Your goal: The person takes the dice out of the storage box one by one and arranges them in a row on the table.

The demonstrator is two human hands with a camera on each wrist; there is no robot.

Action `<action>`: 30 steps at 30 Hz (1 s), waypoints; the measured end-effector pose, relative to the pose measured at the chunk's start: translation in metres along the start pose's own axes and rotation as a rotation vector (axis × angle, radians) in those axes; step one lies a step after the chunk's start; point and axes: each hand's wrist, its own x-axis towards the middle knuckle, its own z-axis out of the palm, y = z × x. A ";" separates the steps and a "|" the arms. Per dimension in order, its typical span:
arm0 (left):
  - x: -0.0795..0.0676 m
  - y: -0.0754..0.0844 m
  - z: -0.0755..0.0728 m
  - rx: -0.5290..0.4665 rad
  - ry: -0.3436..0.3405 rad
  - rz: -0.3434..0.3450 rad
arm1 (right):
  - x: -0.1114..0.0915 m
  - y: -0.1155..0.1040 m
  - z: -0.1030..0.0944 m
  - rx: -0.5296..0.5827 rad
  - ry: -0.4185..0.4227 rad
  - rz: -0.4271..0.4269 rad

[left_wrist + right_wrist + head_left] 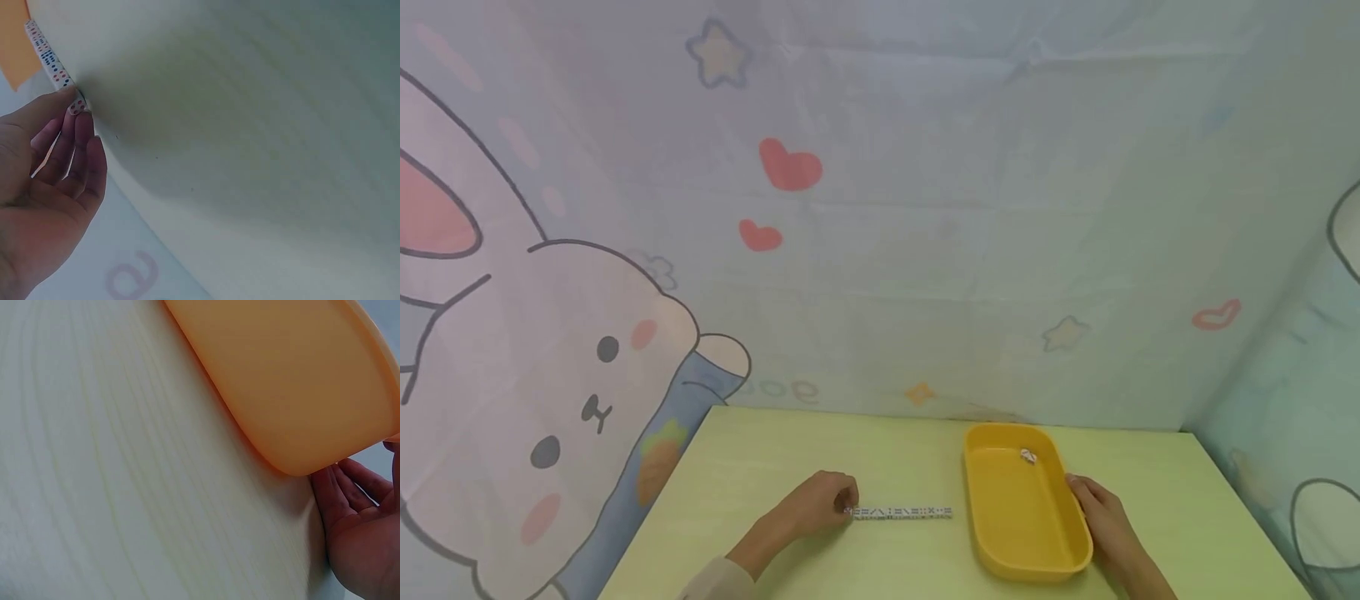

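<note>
A straight row of white dice (902,513) with red and blue pips lies on the table. My left hand (822,504) pinches the die (77,107) at the row's left end between thumb and fingers, in line with the others. To the right is a yellow tray (1030,573) with rounded corners. Inside, near its far end, are a few white dice (1028,456), too small to count. My right hand (1105,523) grips the tray's right side. In the right wrist view the fingers (331,490) lie against the tray's outer wall, and the thumb is at the rim, partly cut off.
The pale green table (865,450) ends at a cloth backdrop (962,250) printed with hearts and stars. A large printed rabbit (572,358) covers the cloth on the left. Another stretch of cloth closes the right side.
</note>
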 end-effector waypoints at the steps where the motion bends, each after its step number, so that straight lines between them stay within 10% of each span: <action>1: -0.001 0.000 0.001 -0.007 -0.004 -0.002 | 0.000 0.001 0.001 0.001 0.000 0.005; 12: 0.004 0.016 -0.009 -0.118 -0.076 -0.064 | -0.002 0.006 0.003 0.012 -0.007 0.030; 30: 0.146 0.110 0.059 -0.068 0.220 0.061 | -0.001 0.001 0.001 0.001 0.007 0.009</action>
